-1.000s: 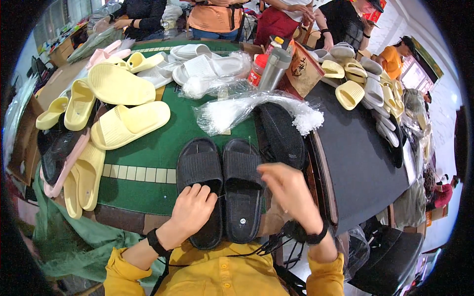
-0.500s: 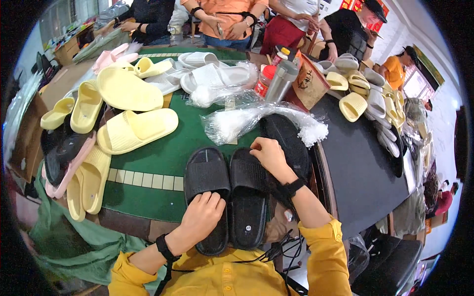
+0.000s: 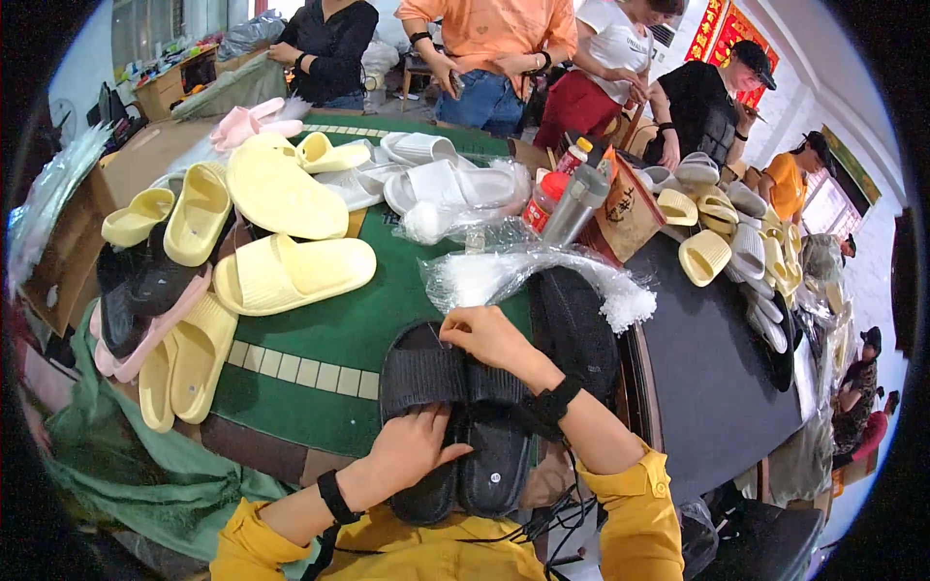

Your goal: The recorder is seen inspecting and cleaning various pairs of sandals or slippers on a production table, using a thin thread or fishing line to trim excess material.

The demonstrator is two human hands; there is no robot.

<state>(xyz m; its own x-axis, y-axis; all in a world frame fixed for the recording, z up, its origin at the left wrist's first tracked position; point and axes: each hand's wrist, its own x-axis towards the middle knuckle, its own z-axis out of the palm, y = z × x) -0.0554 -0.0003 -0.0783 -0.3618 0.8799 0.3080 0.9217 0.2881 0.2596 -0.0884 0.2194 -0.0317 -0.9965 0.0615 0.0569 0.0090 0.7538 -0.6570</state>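
Observation:
A pair of black slide slippers lies side by side before me, toes pointing away. My left hand [image 3: 411, 451] grips the left black slipper [image 3: 422, 380], its fingers tucked under the ribbed strap and its thumb over the inner edge. Across the toe ends reaches my right hand [image 3: 496, 341], its thumb and index finger pinched together at the left slipper's front; what they hold, if anything, is too small to name. The right black slipper [image 3: 492, 470] sits partly beneath my right wrist, a small round white sticker on its insole. Another dark slipper [image 3: 581, 339] lies beyond my right forearm.
Yellow slippers [image 3: 295, 274] are piled at the left, with grey slippers [image 3: 450, 186] farther back. Clear bags of white strands [image 3: 484, 276] lie ahead. A steel flask [image 3: 577, 205] and red-lidded jar [image 3: 545, 198] stand behind them. More slippers [image 3: 704, 257] cover the right-hand table; people stand beyond.
My right hand has moved left, from the right slipper's toe to the left one's. My left fingers have slid deeper under the strap. The view has shifted, showing more of the people.

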